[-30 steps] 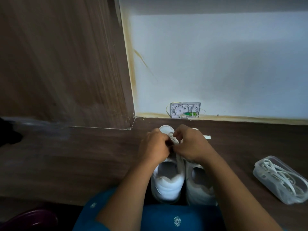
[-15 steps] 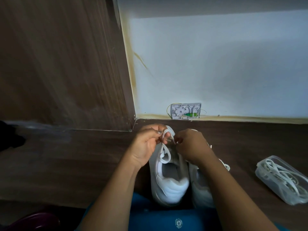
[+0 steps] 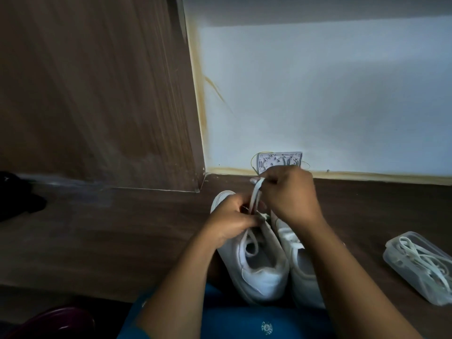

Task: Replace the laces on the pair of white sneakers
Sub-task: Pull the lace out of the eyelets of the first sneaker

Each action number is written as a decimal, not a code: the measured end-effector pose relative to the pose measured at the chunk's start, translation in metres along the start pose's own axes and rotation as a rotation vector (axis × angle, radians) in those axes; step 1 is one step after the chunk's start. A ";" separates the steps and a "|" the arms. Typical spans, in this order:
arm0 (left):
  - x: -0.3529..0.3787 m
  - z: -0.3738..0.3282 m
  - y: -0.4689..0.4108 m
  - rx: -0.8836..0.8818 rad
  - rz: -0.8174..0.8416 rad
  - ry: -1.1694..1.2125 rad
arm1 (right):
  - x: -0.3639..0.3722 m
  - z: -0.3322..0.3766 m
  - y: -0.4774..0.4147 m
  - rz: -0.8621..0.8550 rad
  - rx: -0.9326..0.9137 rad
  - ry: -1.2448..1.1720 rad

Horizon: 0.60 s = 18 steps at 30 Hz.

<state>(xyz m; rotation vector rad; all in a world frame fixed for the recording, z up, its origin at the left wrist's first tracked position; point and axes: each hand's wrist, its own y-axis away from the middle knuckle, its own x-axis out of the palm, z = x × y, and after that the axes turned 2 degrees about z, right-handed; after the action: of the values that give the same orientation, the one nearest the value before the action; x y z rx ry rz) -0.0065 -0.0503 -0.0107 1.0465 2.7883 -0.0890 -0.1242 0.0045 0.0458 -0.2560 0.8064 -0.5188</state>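
Right hand [image 3: 291,196] pinches the lace [image 3: 255,195] taut; left hand [image 3: 232,216] grips the sneaker [image 3: 259,277]. Probably unlacing; next, work lace from remaining eyelets.

The view is dim, with the pale bluish-white painted wall [image 3: 330,94] the brightest area and a soft shadow band across its top. The brown wood-grain panel [image 3: 93,81] at left looks smeared and leans with wide-angle distortion, while the dark brown wooden surface [image 3: 110,236] sinks into shadow toward the lower corners.
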 end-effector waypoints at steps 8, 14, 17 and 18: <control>0.007 0.003 -0.016 0.114 -0.078 0.193 | -0.014 -0.012 0.010 0.307 0.036 -0.115; -0.004 -0.005 -0.012 0.225 -0.111 0.231 | 0.000 -0.017 0.009 0.454 -0.010 0.179; -0.012 -0.006 -0.006 0.202 -0.149 0.293 | 0.006 -0.017 0.005 0.365 -0.062 0.251; -0.016 -0.004 -0.004 0.183 -0.138 0.312 | 0.005 -0.015 0.004 0.320 -0.079 0.241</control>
<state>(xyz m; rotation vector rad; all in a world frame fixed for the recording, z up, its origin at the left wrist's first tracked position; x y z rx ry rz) 0.0022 -0.0630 -0.0040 0.9779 3.1858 -0.2191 -0.1312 0.0049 0.0307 -0.1335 1.0814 -0.2183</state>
